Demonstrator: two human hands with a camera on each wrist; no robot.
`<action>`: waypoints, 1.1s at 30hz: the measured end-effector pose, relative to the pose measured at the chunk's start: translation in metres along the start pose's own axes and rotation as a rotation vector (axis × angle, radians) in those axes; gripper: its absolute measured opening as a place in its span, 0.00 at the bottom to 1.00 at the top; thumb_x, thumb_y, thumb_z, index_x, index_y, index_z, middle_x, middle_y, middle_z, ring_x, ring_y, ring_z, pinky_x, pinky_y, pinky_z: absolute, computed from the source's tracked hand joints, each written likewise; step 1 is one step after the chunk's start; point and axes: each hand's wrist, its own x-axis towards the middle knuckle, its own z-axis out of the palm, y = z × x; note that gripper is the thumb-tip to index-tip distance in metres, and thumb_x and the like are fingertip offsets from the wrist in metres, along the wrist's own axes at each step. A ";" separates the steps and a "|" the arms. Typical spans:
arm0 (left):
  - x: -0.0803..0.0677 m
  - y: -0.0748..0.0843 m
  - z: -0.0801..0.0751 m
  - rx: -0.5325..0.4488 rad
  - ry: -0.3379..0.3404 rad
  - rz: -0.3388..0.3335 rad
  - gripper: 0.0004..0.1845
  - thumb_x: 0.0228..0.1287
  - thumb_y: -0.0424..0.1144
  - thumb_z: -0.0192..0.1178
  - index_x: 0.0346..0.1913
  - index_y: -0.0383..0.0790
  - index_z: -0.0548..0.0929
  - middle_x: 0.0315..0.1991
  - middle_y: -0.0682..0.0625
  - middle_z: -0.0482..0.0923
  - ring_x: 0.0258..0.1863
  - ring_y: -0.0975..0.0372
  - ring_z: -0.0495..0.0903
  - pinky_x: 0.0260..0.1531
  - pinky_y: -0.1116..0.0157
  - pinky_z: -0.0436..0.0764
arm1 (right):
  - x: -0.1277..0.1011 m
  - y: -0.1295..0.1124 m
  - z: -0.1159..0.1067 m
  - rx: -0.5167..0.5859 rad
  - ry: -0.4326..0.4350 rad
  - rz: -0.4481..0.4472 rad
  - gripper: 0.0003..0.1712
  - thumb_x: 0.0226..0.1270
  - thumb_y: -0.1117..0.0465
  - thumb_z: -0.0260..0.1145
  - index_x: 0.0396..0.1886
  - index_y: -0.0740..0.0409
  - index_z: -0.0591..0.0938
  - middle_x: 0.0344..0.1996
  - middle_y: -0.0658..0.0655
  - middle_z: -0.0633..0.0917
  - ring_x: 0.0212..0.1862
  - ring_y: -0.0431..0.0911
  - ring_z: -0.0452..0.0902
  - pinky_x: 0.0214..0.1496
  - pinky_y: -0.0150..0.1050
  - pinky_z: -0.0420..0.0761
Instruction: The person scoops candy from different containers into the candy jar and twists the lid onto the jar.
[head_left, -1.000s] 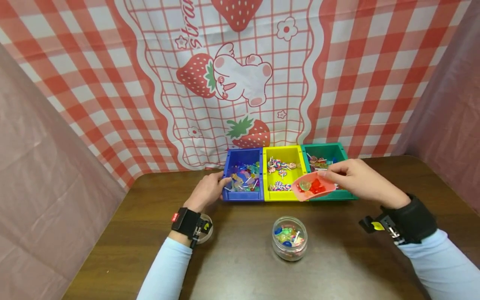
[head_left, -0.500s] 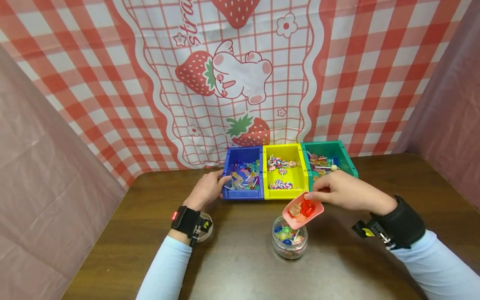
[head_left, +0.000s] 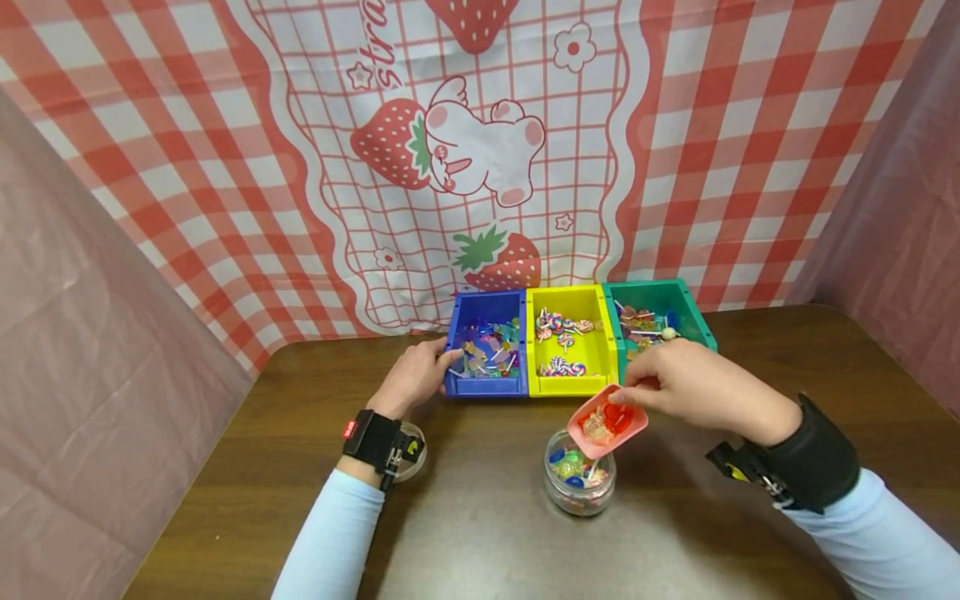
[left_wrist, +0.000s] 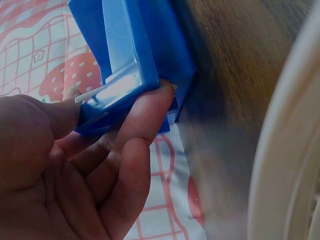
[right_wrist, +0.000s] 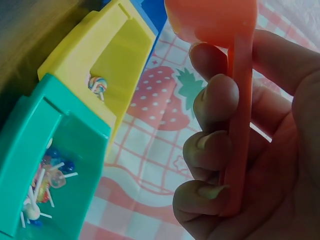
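My right hand (head_left: 678, 379) grips the handle of a pink scoop (head_left: 633, 421), its fingers curled round it in the right wrist view. Red and clear candy pieces (head_left: 607, 421) lie in the scoop, which is tilted over the rim of a glass jar (head_left: 577, 500). Inside the jar are blue, green and pale candies (head_left: 572, 468). At the left, my left hand (head_left: 412, 375) holds the side of the blue bin (head_left: 487, 387); in the left wrist view the thumb is on the rim and fingers are beneath the wall (left_wrist: 145, 55).
Joined to the blue bin are a yellow bin (head_left: 592, 350) with swirl lollipops (head_left: 564, 342) and a green bin (head_left: 693, 312) with mixed lollipops (head_left: 637, 321). A clear round lid-like piece (head_left: 414, 462) lies partly under my left wrist. A checked cloth (head_left: 720, 167) hangs behind.
My right hand has brought the loaded scoop from in front of the green bin down and left to the jar. Over the last half second it barely moves. My left hand stays on the blue bin.
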 end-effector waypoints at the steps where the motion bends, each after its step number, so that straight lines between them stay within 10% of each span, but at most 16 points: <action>1: 0.000 0.000 0.000 0.001 0.002 0.002 0.16 0.78 0.51 0.49 0.55 0.48 0.81 0.21 0.50 0.81 0.23 0.54 0.84 0.25 0.61 0.72 | 0.000 -0.001 0.000 -0.015 0.010 -0.004 0.11 0.62 0.44 0.73 0.26 0.43 0.85 0.18 0.39 0.73 0.23 0.36 0.68 0.26 0.34 0.71; 33: -0.001 0.000 0.000 -0.010 0.010 0.004 0.17 0.78 0.52 0.49 0.55 0.48 0.81 0.22 0.48 0.82 0.22 0.54 0.83 0.23 0.61 0.71 | -0.010 -0.017 -0.007 -0.180 0.144 -0.026 0.12 0.58 0.46 0.76 0.22 0.41 0.83 0.19 0.39 0.73 0.24 0.36 0.66 0.25 0.35 0.67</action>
